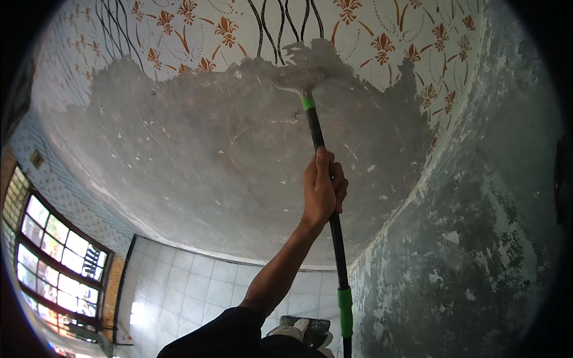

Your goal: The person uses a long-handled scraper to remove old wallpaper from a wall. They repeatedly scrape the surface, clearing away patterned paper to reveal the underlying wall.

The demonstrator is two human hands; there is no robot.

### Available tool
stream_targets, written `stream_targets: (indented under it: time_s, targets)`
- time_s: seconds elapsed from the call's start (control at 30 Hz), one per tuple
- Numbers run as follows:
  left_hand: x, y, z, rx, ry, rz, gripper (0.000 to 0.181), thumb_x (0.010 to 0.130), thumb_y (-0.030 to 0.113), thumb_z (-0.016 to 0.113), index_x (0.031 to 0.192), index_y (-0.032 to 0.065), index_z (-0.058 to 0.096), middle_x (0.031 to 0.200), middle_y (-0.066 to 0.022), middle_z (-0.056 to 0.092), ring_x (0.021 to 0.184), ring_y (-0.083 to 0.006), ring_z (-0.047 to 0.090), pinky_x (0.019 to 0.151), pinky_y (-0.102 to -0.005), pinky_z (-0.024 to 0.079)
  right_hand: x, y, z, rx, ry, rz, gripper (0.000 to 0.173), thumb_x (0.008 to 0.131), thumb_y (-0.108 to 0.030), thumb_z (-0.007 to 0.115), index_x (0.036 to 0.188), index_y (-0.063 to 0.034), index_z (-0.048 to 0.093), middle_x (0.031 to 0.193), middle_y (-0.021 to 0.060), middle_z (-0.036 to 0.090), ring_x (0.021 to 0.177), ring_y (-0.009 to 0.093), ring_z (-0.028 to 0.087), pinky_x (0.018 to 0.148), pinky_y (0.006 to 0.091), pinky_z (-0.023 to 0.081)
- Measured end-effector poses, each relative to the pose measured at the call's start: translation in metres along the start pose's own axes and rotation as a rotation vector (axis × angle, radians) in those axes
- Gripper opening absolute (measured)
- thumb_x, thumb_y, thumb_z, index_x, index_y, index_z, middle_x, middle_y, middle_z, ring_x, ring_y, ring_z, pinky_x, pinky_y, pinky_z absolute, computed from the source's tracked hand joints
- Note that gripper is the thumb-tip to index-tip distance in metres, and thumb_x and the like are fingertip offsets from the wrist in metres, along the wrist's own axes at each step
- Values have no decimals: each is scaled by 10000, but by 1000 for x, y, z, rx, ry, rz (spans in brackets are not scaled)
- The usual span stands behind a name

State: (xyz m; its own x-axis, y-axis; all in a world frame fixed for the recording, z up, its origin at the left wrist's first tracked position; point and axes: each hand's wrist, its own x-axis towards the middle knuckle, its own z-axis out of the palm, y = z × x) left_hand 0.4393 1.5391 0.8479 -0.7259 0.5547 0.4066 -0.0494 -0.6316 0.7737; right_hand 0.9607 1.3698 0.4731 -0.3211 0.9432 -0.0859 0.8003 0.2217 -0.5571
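My left hand (321, 185) is closed around the black pole (338, 250) of a long-handled tool. The pole has a green collar near its head and a green grip sleeve lower down. Its wide, flat head (304, 83) is blurred and lies against the wall, so its exact kind cannot be told. Around the head is bare grey plaster (201, 134), with a ragged edge against white wall covering (277, 27) that bears orange motifs and dark wavy lines. My right hand is out of view; the lower pole runs out at the bottom edge.
A mottled grey-green side wall (447, 250) meets the plaster wall at a corner on the right. Below lies a pale tiled floor (201, 273). My feet are on or beside a dark flat object (315, 330). A barred window (58, 264) stands at the lower left.
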Motion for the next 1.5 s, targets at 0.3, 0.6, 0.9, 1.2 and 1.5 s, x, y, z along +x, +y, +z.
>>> stream_targets:
  time_s: [0.3,0.6,0.9,1.2,1.5]
  targets:
    - [17,27,16,-35,22,21,443,1091,462,305,850,99,389,524,22,345,308,-78,349,265,-237,290,-5,-5,-23,-28,24,-30,435,888,-316,637,586,-4,648,517,220,557,431,365,517,479,491,383]
    - [32,44,20,-81,41,39,417,1093,453,308,870,110,389,534,25,340,325,-69,338,261,-236,286,-7,-9,-37,2,73,-127,418,887,-249,621,553,0,592,469,191,492,380,319,423,446,463,339]
    - [-7,-14,12,60,9,-52,431,1093,465,288,874,105,384,523,24,319,304,-79,322,258,-238,256,-9,13,-14,90,14,95,392,846,-245,679,562,8,584,460,158,461,408,208,385,451,438,340]
    - [5,2,37,-17,-1,0,443,1088,477,299,848,110,359,523,21,322,303,-82,342,253,-244,269,9,20,-37,24,27,43,390,843,-254,685,570,8,594,465,158,476,413,211,395,455,438,350]
    - [2,-9,30,13,40,-2,442,1086,477,313,855,105,369,528,25,322,296,-76,323,253,-243,262,-16,43,-39,39,-22,132,383,852,-277,677,584,-8,625,490,168,528,429,248,467,476,455,380]
